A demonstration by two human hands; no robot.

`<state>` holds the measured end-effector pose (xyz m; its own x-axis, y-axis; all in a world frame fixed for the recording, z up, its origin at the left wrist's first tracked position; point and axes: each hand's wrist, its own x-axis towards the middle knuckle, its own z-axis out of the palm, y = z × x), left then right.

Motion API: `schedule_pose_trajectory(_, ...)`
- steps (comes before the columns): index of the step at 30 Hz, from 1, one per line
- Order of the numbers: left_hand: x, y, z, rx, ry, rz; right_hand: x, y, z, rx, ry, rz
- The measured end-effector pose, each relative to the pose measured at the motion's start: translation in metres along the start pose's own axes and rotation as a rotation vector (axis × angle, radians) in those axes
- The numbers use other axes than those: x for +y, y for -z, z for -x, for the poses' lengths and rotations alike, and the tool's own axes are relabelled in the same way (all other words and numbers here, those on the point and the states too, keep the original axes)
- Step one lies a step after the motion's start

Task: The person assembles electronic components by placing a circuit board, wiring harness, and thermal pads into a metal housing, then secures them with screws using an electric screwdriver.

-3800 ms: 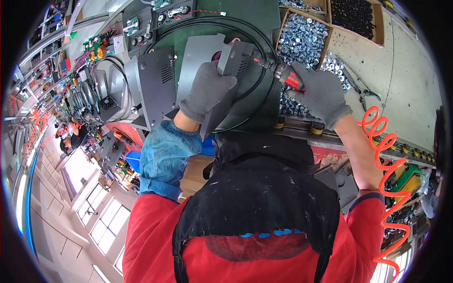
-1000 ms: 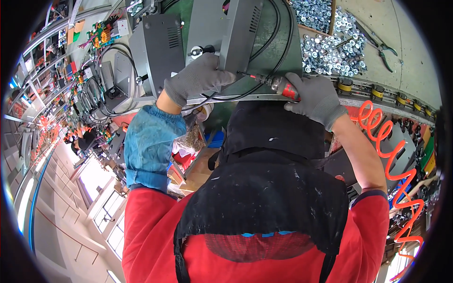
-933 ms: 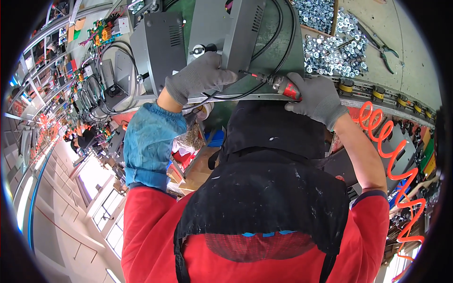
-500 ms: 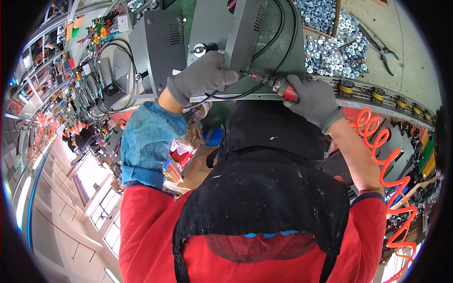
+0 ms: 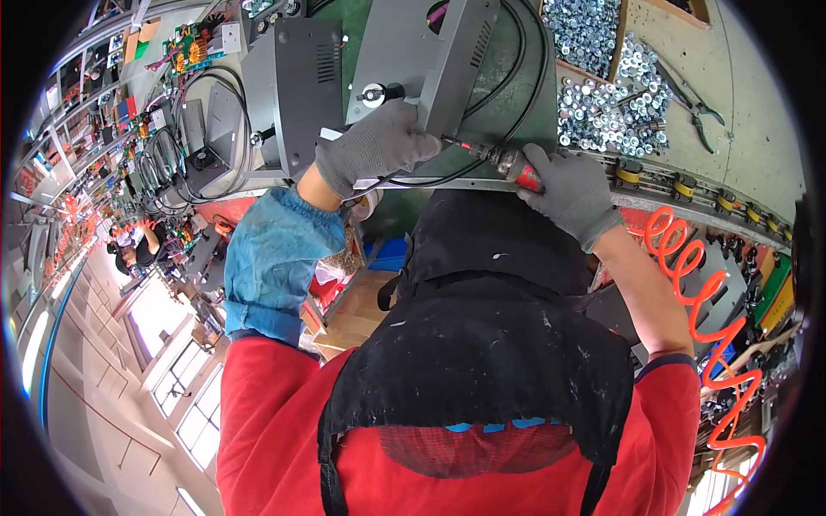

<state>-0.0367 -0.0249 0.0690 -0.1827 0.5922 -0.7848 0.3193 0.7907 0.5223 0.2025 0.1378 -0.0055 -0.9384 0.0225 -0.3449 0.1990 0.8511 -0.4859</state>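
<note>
My left hand [image 5: 375, 144], in a grey glove, presses on the near edge of a grey metal housing [image 5: 404, 52] that has a black knob on its face. My right hand [image 5: 575, 191], also gloved, grips a red and black pneumatic screwdriver [image 5: 509, 162] whose tip points left at the housing's lower corner, close to the left fingers. An orange coiled air hose [image 5: 699, 292] hangs along my right forearm. A black cable [image 5: 508, 82] loops around the housing on the green bench mat.
Open boxes of silver screws and washers [image 5: 602, 86] lie right of the housing, with pliers [image 5: 693, 99] beyond them. A second grey housing [image 5: 292, 82] stands to the left, next to cables and parts. Another person [image 5: 142, 245] works further down the line.
The housing and both hands sit lower and nearer than 3.8 s ago. In the last second my right hand has slid the screwdriver slightly left along the housing's edge; the left hand holds still.
</note>
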Motion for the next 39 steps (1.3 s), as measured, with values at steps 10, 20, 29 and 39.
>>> schedule_pose_trajectory(10, -0.011, 0.005, 0.042, 0.273, -0.246, 0.847, 0.003, 0.033, 0.031, 0.057, -0.128, -0.314)
schedule_pose_trajectory(20, -0.036, -0.047, 0.076, 0.407, -0.389, 1.600, -0.068, 0.091, 0.013, -0.014, 0.024, -0.596)
schedule_pose_trajectory(29, -0.085, -0.055, 0.113, 0.323, -0.496, 1.768, -0.127, 0.083, -0.012, -0.114, 0.133, -0.530)
schedule_pose_trajectory(39, -0.165, 0.010, 0.172, 0.482, -0.294, 1.204, -0.229, 0.058, -0.052, -0.115, 0.050, -0.529)
